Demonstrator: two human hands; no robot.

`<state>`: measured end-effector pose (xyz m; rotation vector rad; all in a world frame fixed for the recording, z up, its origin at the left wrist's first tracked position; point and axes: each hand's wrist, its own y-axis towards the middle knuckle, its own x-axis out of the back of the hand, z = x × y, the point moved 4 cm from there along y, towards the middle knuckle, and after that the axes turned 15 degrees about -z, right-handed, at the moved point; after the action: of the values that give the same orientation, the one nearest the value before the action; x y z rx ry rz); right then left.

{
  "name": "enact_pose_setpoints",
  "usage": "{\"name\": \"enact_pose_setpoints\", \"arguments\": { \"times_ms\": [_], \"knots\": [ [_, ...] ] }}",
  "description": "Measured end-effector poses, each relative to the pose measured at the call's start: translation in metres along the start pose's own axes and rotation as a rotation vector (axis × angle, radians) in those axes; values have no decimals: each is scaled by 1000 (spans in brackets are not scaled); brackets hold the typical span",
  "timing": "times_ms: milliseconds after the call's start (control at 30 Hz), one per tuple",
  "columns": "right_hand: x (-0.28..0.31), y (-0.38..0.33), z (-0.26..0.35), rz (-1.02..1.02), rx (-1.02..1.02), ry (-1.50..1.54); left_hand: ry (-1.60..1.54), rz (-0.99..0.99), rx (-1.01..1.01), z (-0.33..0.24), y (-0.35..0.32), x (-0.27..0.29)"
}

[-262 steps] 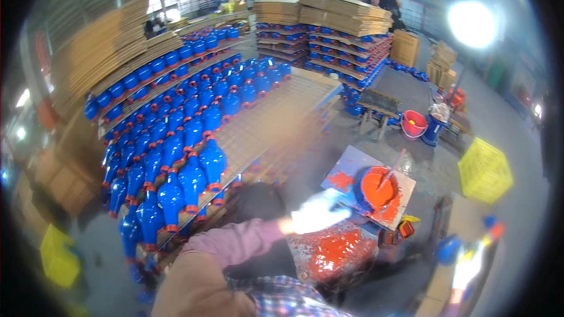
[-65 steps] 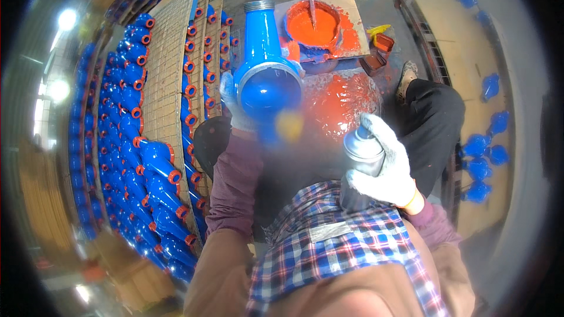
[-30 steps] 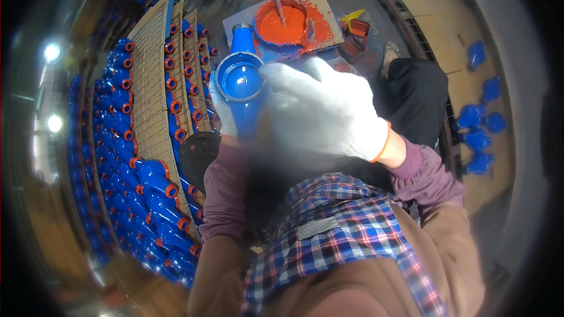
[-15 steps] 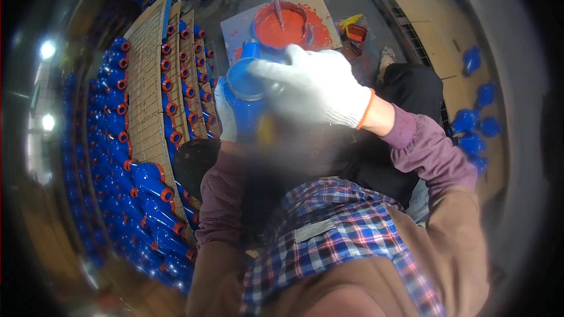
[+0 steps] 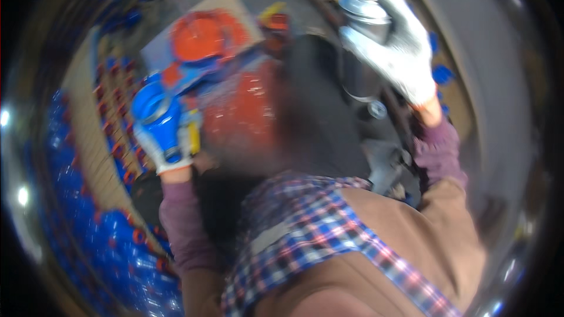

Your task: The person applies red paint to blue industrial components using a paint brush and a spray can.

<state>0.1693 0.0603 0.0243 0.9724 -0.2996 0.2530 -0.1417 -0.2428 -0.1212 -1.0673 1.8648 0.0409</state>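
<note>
My left hand (image 5: 151, 151), in a white glove, is closed around a glossy blue hollow fitting (image 5: 167, 126) with a wide round mouth. A yellow object (image 5: 193, 136) shows beside this hand; its kind is blurred. Out to the right, my gloved right hand (image 5: 405, 53) grips a silver-grey bulb-shaped metal piece (image 5: 367, 17) with a flanged top, its thumb and fingers on either side. Below that piece, a dark rounded shape hangs, too blurred to name. The two hands are far apart.
A round basin of red paint (image 5: 197, 40) stands on a paint-splashed board (image 5: 235, 6) ahead. Red and yellow items (image 5: 275, 20) lie beside it. Many blue fittings with red rims (image 5: 111, 246) fill the left; a few blue pieces (image 5: 442, 74) lie at right.
My right hand has left the blue fitting and swung right; it now holds the silver-grey piece. My left hand has lowered leftward with the blue fitting. The whole view has shifted.
</note>
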Motion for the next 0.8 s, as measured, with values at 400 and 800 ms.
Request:
{"name": "enact_pose_setpoints", "arguments": {
  "times_ms": [400,800],
  "knots": [
    [4,-57,6,-86,-240,168,85,-80,-62,4,11,17],
    [-146,-33,122,420,392,163,107,-51,-75,17,14,8]
  ]
}}
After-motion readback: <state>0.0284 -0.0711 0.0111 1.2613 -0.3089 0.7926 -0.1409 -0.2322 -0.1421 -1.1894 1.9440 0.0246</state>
